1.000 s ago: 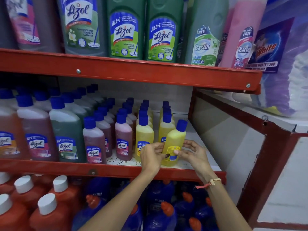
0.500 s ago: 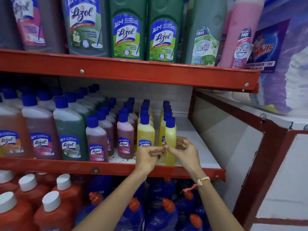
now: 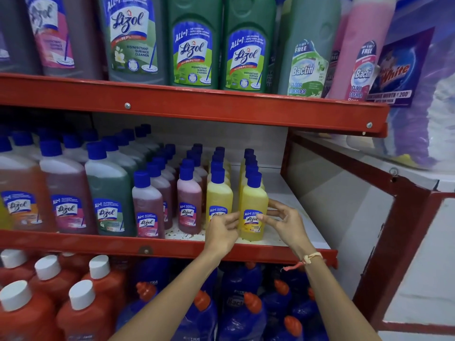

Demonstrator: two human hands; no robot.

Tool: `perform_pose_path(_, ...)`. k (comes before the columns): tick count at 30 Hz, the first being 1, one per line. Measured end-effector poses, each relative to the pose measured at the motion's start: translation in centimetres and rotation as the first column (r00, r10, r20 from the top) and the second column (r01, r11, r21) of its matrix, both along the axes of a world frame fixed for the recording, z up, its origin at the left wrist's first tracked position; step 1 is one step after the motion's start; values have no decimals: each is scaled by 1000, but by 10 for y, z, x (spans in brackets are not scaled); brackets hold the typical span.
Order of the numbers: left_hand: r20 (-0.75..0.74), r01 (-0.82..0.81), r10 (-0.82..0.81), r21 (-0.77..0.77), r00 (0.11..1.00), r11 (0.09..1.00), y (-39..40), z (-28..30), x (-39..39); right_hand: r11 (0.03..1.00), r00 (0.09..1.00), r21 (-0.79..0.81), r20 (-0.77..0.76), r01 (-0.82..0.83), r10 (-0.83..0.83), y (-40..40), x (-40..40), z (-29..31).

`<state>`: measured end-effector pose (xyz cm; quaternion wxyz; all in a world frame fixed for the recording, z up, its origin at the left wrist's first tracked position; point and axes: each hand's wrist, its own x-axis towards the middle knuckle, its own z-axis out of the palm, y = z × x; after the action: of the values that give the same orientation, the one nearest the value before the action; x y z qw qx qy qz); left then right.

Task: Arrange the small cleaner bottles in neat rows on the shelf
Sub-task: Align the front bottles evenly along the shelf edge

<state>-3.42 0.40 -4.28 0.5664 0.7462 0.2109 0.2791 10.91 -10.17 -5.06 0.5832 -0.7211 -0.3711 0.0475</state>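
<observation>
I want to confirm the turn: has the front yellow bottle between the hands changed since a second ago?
Yes. The front yellow bottle was tilted right; it now stands upright at the shelf edge, label forward.

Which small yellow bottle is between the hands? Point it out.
The front yellow bottle of the rightmost row: left hand and right hand flank its label; the neighbouring front yellow bottle stands left.

The tilted yellow bottle (image 3: 253,207) now stands upright, label forward, heading its row.

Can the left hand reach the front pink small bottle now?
Probably yes: the left hand is just right of the front pink bottle, which stands at the shelf edge with nothing before it.
</observation>
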Motion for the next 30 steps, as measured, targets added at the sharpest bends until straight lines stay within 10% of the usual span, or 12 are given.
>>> perform_pose_path(7, 162, -196, 205, -70, 965, 978, 26, -22, -52, 824, 910, 401, -75, 401, -407, 11, -75, -13)
perform_pose_path(14, 93, -408, 408, -16, 908, 913, 57, -15, -71, 992, 981, 119, -186, -33, 55, 77, -145, -9)
perform_pose_path(30, 4, -395, 396, 79, 918, 915, 57, -13, -88, 994, 890, 105, -456, 28, 23, 104, -159, -2)
